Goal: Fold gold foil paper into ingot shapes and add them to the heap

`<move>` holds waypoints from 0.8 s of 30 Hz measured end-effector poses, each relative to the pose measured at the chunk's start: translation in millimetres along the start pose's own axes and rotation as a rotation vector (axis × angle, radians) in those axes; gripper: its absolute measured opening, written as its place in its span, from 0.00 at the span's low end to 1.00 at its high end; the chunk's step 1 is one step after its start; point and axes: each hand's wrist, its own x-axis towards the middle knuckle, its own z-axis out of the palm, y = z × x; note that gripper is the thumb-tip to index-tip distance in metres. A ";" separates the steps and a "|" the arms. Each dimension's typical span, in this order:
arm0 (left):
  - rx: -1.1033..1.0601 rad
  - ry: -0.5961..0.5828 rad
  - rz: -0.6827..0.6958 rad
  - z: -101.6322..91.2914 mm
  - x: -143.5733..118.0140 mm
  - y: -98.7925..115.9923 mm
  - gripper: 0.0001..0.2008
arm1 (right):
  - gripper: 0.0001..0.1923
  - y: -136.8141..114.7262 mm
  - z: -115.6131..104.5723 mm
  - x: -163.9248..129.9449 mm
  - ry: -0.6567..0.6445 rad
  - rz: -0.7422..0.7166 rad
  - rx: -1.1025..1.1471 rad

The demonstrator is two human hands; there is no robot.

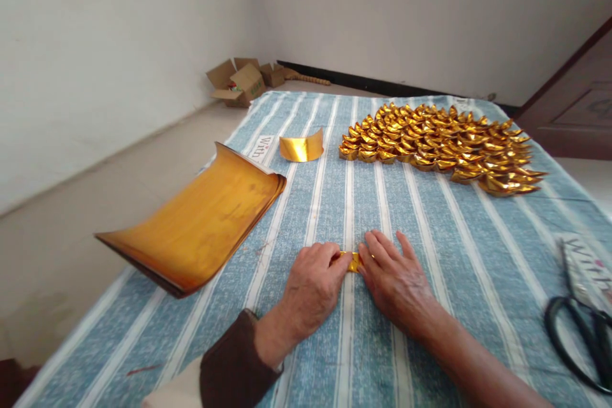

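My left hand point(313, 287) and my right hand point(394, 277) rest close together on the blue striped cloth point(430, 223). Between them they pinch a small folded piece of gold foil paper point(352, 261), mostly hidden under the fingers. A curled stack of gold foil sheets point(201, 223) lies to the left of my left hand. One curved strip of gold foil point(301, 148) stands farther back. A large heap of several folded gold paper ingots point(440, 146) lies at the back right.
Black-handled scissors point(581, 325) lie at the right edge of the cloth. Open cardboard boxes point(241, 81) sit on the floor in the far corner by the white walls. A dark wooden door point(574, 105) is at the right.
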 end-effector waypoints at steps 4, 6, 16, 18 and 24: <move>0.013 0.003 -0.001 2.2 -0.1 -0.9 0.12 | 0.15 -0.2 -2.3 1.0 -0.024 0.004 -0.009; 0.011 -0.005 -0.004 2.3 0.4 -1.3 0.11 | 0.15 -0.4 -3.8 1.6 -0.034 0.007 -0.006; -0.031 -0.059 -0.032 1.9 3.1 -2.5 0.09 | 0.16 0.1 -1.6 -1.8 0.020 -0.005 -0.006; -0.052 -0.057 -0.036 2.9 2.6 -3.4 0.09 | 0.16 -0.4 -1.4 -3.7 0.087 -0.033 0.015; -0.100 -0.079 -0.071 2.7 2.0 -4.1 0.08 | 0.19 -5.2 -3.4 -7.6 0.191 -0.180 0.083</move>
